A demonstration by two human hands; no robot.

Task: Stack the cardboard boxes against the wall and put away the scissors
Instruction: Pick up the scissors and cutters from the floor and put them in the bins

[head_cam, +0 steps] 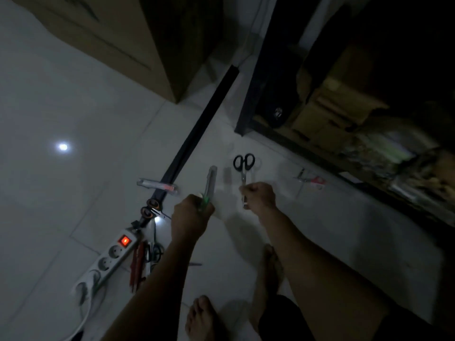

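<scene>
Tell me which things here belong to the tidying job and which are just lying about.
Job:
black-handled scissors in the right hand
cardboard box

Lying about:
power strip
cutter gripped by the left hand
clear tube
long black bar

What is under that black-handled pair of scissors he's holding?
Pale floor tiles lie below the black-handled scissors. The right hand grips and covers the blades, so the tips barely show.
</scene>
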